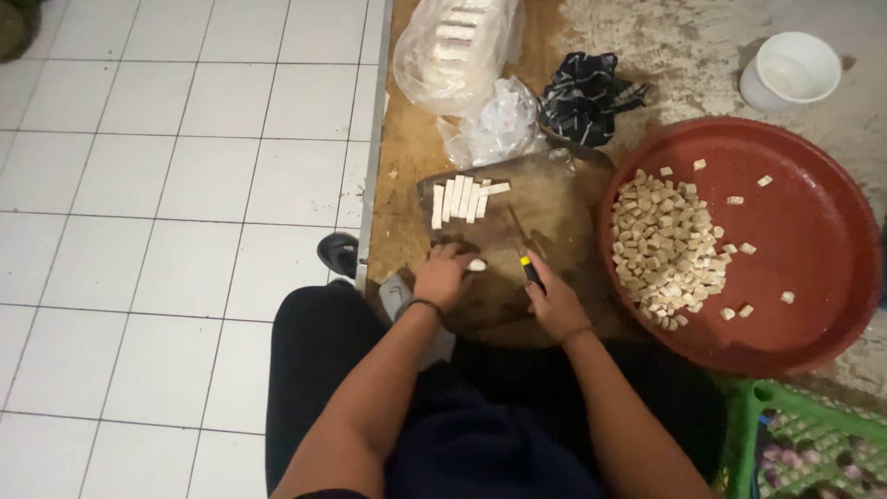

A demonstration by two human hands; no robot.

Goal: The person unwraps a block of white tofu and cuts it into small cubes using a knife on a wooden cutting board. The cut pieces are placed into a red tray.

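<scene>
A round dark wooden cutting board [554, 212] lies on a wooden surface. My left hand [443, 275] presses on a small pale piece [477, 265] at the board's near edge. My right hand [554, 300] grips a knife [522, 248] with a yellow-and-black handle, its blade pointing away over the board. A row of pale cut strips [465, 198] lies at the board's far left. Many small pale cubes [663, 248] are heaped in a big red round tray [813, 240] to the right.
Clear plastic bags [457, 46] with more pale sticks sit behind the board, next to a dark cloth [584, 92]. A white bowl [791, 69] stands far right. A green crate [804, 444] is near right. White tiled floor [166, 185] lies left; a black shoe [338, 251] is by the edge.
</scene>
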